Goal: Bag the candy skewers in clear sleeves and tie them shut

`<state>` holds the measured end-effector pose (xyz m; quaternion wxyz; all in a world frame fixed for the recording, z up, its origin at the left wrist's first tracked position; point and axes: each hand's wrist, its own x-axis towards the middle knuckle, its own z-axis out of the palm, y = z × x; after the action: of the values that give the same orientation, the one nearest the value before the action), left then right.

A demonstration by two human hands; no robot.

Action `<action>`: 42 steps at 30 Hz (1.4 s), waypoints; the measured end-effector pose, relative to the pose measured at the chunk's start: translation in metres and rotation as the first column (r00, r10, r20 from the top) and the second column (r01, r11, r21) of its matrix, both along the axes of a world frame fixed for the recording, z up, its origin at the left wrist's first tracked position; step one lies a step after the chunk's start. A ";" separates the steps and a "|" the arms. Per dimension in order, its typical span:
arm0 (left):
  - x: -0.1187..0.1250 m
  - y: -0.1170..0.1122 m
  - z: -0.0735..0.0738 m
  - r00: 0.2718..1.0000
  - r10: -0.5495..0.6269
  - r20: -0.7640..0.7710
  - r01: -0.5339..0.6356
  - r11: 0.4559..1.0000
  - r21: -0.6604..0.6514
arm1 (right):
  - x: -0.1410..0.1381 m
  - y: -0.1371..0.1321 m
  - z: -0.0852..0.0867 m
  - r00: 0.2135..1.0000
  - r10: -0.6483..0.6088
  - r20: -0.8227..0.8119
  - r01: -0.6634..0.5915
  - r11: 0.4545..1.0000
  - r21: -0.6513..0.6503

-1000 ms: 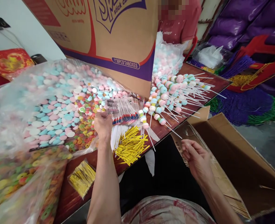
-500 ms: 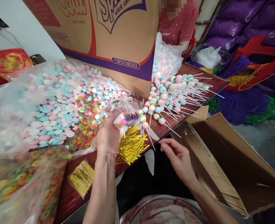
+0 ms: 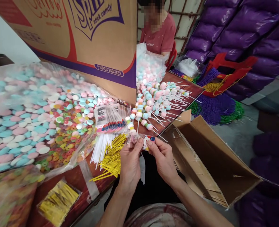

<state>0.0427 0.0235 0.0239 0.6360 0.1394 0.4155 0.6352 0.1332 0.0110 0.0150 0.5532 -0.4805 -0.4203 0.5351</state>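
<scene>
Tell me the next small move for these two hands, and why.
Probably work the mouth of the clear printed sleeve open between the fingertips. The left hand and right hand both pinch it, it looks flat, and the candy skewers lie untouched just beyond on the table.

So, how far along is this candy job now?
Done: a pile of candy sticks lies by the big box. In hand: left hand and right hand pinch one small bag. Left: many loose candies, a bag stack, white sticks and yellow ties lie unused.
</scene>
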 end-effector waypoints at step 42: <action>-0.059 0.017 -0.011 0.903 0.428 0.031 -0.428 0.904 -0.007 | 0.028 0.109 -0.008 0.017 -0.316 0.949 0.142 0.940 0.311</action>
<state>-0.0168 0.0405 0.0133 0.4877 0.0348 0.4259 0.7613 0.1608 0.1200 0.0066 0.2229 -0.7390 -0.6326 -0.0639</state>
